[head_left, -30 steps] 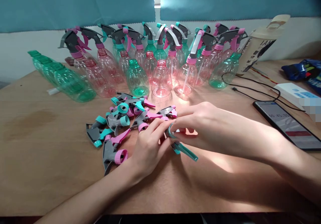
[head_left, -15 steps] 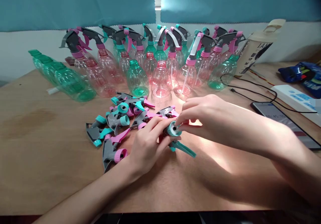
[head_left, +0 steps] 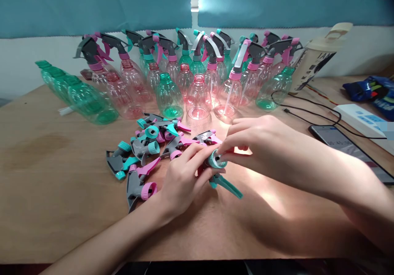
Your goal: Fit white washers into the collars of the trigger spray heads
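Note:
My left hand (head_left: 184,180) is closed around a spray trigger head with a teal collar (head_left: 217,159) and a teal lever (head_left: 228,185). The collar's open end faces me, showing white and a dark hole inside. At the collar's rim, my right hand (head_left: 258,143) has its thumb and fingertips pinched together; anything between them is too small to make out. Left of my hands lies a pile of loose trigger heads, among them a grey one with a pink collar (head_left: 149,191) and a grey one with a teal collar (head_left: 153,147).
Spray bottles stand in rows behind, some topped with trigger heads. An open green bottle (head_left: 168,96) and an open pink bottle (head_left: 198,96) are in front. At the right are a tumbler (head_left: 320,57), a black cable (head_left: 310,115), a phone (head_left: 351,152) and a power strip (head_left: 366,121).
Both hands and the trigger head have shifted slightly right and down in the view. My right fingertips remain at the collar's opening.

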Demonstrator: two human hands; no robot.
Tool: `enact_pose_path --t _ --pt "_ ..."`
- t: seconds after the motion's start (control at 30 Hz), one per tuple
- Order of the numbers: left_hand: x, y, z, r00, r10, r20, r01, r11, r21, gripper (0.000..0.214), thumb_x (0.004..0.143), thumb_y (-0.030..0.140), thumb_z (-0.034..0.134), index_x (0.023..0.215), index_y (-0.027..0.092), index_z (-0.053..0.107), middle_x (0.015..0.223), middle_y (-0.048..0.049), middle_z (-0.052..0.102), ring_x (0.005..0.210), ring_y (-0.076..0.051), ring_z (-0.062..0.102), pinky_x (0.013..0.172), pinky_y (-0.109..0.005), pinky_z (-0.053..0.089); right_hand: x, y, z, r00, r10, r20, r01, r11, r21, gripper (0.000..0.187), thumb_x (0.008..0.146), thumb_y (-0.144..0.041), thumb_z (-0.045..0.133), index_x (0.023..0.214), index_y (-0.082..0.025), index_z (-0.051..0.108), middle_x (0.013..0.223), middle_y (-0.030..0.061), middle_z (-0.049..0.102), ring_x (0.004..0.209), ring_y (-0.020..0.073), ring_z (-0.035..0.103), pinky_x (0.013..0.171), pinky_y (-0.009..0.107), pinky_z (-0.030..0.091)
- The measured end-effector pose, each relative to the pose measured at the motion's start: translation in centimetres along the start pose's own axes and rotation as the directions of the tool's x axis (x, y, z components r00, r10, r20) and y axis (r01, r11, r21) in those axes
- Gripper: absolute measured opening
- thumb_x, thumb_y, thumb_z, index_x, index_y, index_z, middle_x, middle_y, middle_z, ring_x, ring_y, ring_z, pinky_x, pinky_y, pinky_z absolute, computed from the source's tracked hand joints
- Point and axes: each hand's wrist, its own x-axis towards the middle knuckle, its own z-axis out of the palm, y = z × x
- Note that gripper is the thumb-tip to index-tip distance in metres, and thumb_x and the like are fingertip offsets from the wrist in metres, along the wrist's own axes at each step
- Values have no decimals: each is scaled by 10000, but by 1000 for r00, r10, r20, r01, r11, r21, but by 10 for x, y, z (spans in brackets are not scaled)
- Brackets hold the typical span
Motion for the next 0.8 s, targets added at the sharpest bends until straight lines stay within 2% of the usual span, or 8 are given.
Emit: enact_pose_path --t 0.13,0.33,0.53,0.63,0.8 --pt "-2 0 0 1000 -17 -26 17 1000 10 302 858 170 655 1150 169 575 971 -32 617 769 -120 588 652 -220 487 -2 -4 1 999 20 -24 -21 999 -27 257 865 -52 533 763 -169 738 704 33 662 615 134 560 563 250 383" --pt "-2 -2 1 999 -29 17 29 999 -13 277 885 200 622 1159 182 582 970 -33 620 803 -138 595 684 -240 493 7 4 5 1000 0 22 -2 995 104 194 841 -72 614 745 -172 750 722 20 684 630 112 571 593 232 394" --pt "-1 -3 1 995 -53 83 56 998 -39 208 907 211 586 1110 179 614 960 -37 627 753 -133 583 681 -240 494 11 17 9 988 -144 62 131 975 178 196 863 -119 616 745 -197 752 769 18 668 736 120 581 683 242 421" --pt "0 -4 0 995 -50 88 56 997 -59 251 908 176 576 1157 200 603 969 -26 618 740 -119 571 670 -224 494 9 20 6 988 -145 58 135 980 149 168 859 -129 623 785 -203 754 781 12 642 704 107 563 641 226 412" --pt "0 -5 -2 996 -50 71 56 995 -81 347 881 128 606 1216 216 581 1014 -22 600 723 -99 554 646 -204 484 5 16 1 997 -72 40 72 997 8 176 846 -83 616 779 -171 753 748 23 627 684 123 553 619 245 397"
